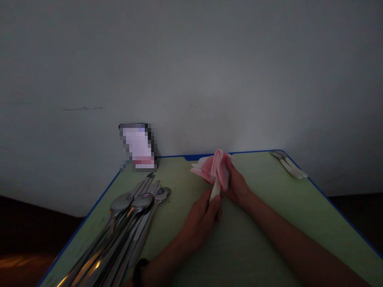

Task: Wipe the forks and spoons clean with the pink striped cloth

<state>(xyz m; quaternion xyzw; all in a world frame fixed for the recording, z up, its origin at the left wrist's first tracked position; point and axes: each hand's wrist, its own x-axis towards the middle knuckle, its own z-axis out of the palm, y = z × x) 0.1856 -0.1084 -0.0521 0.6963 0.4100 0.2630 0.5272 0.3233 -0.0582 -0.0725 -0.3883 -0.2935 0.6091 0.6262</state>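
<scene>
My left hand (203, 215) is closed around the pale handle of a white-handled utensil (215, 190), held over the middle of the table. The utensil's far end is hidden inside a folded pink and white cloth (220, 167), so its kind does not show. From the right side, my right hand (237, 185) grips this cloth, pressing it around the utensil's head. A loose flap of the cloth spreads out to the left. Both hands are close together, the right slightly farther from me than the left.
Several metal spoons and other long cutlery (131, 223) lie piled at the left of the green table (254, 255). White-handled forks (289, 165) rest at the far right corner. A blurred-out phone (139, 147) leans on the grey wall (209, 79) behind the table's blue edge.
</scene>
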